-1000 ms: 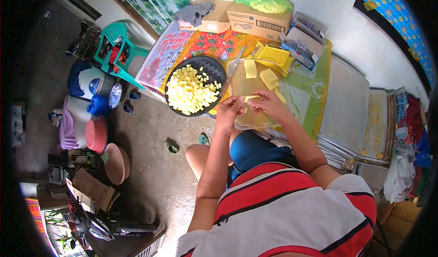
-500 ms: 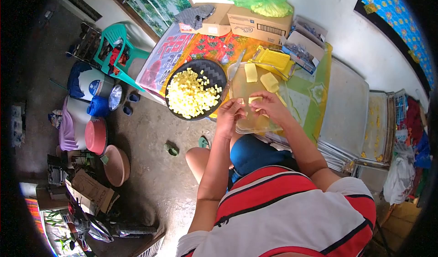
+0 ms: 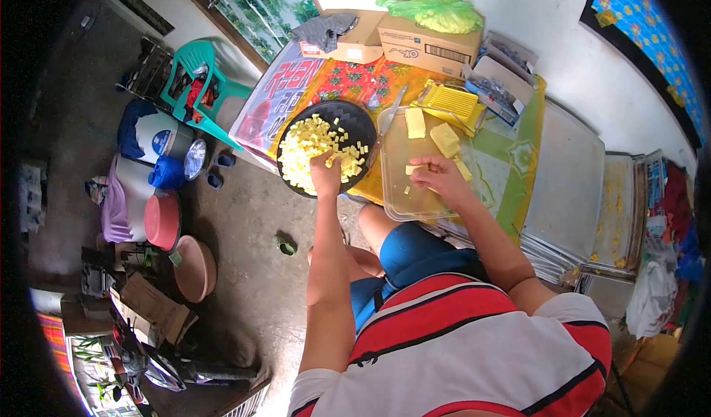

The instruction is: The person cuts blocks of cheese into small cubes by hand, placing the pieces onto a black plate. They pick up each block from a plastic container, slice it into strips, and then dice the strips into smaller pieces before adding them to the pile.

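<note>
My left hand (image 3: 326, 174) is over a round black tray (image 3: 355, 121) heaped with small pale yellow cubes (image 3: 300, 147). Its fingers are drawn together among the cubes; what they grip, if anything, blends in with them. Between the thumb and fingers of my right hand (image 3: 442, 180) is a small pale yellow slab (image 3: 417, 169), above a clear plastic tray (image 3: 400, 198). Larger yellow blocks (image 3: 445, 141) lie in that tray, one of them (image 3: 415, 123) near its far edge. A knife (image 3: 389, 117) rests along the clear tray's left side, beside the black tray.
Behind the clear tray stands a yellow ridged rack (image 3: 448, 106). Cardboard boxes (image 3: 429, 43) line the table's back, with a green plastic bag (image 3: 433, 8) on top. Large metal trays (image 3: 555, 172) stand to the right. A green chair (image 3: 200, 84) and basins (image 3: 195, 269) are to the left.
My left hand has moved left, from beside my right hand to the cubes in the black tray. My right hand stays over the clear tray with the slab.
</note>
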`<state>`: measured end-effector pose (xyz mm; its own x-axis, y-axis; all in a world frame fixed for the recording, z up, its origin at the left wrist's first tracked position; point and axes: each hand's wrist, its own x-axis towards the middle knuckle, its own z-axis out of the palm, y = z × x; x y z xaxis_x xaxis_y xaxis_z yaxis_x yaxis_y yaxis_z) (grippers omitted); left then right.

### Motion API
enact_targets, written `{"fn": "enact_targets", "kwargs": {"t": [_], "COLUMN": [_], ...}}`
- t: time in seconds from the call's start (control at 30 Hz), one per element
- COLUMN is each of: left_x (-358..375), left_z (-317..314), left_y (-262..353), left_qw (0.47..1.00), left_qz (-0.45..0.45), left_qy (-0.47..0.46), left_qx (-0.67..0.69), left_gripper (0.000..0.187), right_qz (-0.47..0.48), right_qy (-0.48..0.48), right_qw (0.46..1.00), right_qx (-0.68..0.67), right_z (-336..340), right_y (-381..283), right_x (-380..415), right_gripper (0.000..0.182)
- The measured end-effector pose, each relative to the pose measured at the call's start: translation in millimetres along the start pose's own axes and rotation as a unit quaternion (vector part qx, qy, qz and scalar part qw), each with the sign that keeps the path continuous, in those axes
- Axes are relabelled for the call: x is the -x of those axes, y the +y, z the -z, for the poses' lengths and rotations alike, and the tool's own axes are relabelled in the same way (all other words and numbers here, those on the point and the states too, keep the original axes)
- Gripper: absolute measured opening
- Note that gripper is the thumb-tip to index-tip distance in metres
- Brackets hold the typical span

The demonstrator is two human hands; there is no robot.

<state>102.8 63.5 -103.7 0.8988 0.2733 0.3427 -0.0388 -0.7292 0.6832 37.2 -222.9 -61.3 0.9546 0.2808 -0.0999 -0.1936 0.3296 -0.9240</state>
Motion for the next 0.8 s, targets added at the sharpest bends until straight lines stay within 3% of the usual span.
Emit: {"fn": "enact_targets", "kwargs": {"t": [0.07,0.17,0.23,0.3,0.5,0.8], "left_x": [2.1,20.1,42.6,59.8,76.9,77.3], "left_z": [4.2,7.5,23.7,19.7,15.2,15.4], "left_y": [11.5,56.9,105.9,121.9,136.3,143.1], "left_qw": [0.999,0.965,0.910,0.854,0.814,0.792], "left_qz": [0.005,0.091,0.132,0.163,0.149,0.196], "left_qy": [0.032,-0.073,-0.209,-0.262,-0.267,-0.240], "left_qx": [-0.006,0.233,0.333,0.420,0.494,0.526], "left_gripper": [0.029,0.026,0.027,0.029,0.020,0.014], "right_qz": [-0.004,-0.008,-0.005,0.003,0.034,0.020], "right_qy": [0.008,0.014,0.018,0.029,0.011,0.010], "right_qw": [1.000,0.999,0.999,0.998,0.999,0.999], "right_qx": [-0.028,-0.042,-0.048,-0.060,0.005,-0.043], "right_z": [-3.1,-7.0,-12.7,-20.2,-17.9,-16.8], "right_y": [-0.8,-8.1,-15.6,-22.6,-21.2,-19.1], "right_x": [1.0,3.9,7.0,8.9,10.4,9.9], "right_gripper": [0.031,0.032,0.032,0.032,0.031,0.032]}}
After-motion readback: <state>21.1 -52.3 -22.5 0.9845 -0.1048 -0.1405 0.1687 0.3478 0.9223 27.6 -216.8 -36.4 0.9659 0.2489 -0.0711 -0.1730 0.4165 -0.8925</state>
